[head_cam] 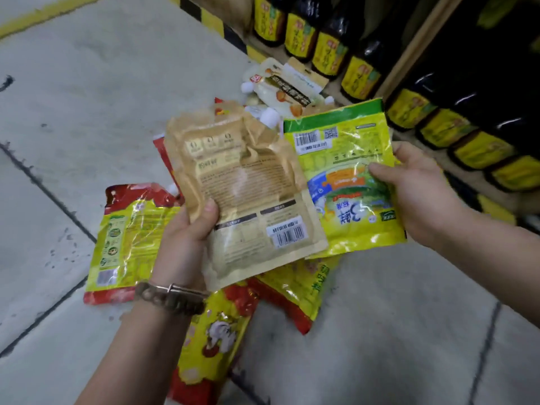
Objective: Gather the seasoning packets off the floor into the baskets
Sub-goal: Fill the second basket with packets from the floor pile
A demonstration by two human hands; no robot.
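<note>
We pinch one tan pouch [248, 185] in our left hand [184, 244] and grip one yellow-green packet [344, 176] at 3 o'clock in our right hand [418, 194], with at least three red-yellow packets [125, 238] lying from 6 to 9 o'clock.

Both bare hands are up in front, each holding a packet.
The left hand [187, 238] rises from the lower edge on a bare forearm, its thumb pressed on the face of a tan packet [248, 182], its fingers hidden behind. The right hand [420, 188] reaches in from the right with its thumb laid across a green-yellow packet [344, 182], its fingers underneath.
</note>
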